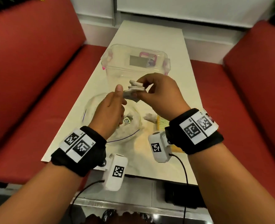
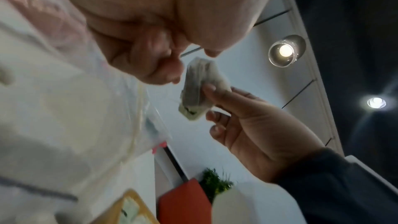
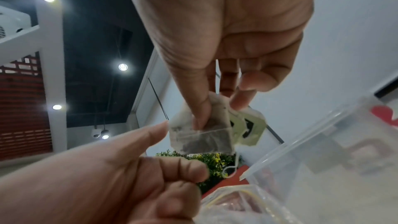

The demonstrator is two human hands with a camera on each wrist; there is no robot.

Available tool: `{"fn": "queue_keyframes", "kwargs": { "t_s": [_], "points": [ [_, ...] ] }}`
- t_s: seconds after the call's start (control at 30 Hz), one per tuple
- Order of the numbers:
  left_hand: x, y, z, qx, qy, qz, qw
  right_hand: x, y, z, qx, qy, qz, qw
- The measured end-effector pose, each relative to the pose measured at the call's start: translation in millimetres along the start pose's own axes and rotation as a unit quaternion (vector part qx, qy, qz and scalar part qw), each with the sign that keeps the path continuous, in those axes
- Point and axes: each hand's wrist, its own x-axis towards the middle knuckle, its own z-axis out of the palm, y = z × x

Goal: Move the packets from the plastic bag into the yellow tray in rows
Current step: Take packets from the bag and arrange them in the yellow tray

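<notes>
Between both hands, right hand point(image 1: 162, 92) pinches packets point(image 1: 134, 91).

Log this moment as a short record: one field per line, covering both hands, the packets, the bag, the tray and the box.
right hand: pinches a small stack of packets above the table
left hand: fingers curled, thumb up beside the stack; contact unclear
plastic bag: on the table under the left hand, more packets inside
yellow tray: beneath the right wrist, mostly hidden
clear box: behind the hands, pink latches
</notes>
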Motion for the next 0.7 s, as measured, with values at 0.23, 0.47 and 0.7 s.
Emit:
{"fn": "queue_keyframes", "kwargs": {
  "t_s": [0.23, 0.47, 0.7],
  "points": [
    [-4.6, 1.4, 37.6, -0.276, -0.145, -0.127, 0.942, -30.0, 22.7, -11.6, -0.076, -0.023, -0.066, 0.995],
    [-5.6, -11.5, 59.8, -0.228, -0.127, -0.12, 0.958, -45.3, 44.2, -23.8, -0.104, -0.122, -0.01, 0.987],
    [-7.9, -23.4, 71.0, -0.206, -0.129, -0.086, 0.966, -49.6, 61.6, -27.5, -0.057, -0.04, 0.08, 0.994]
  ]
}}
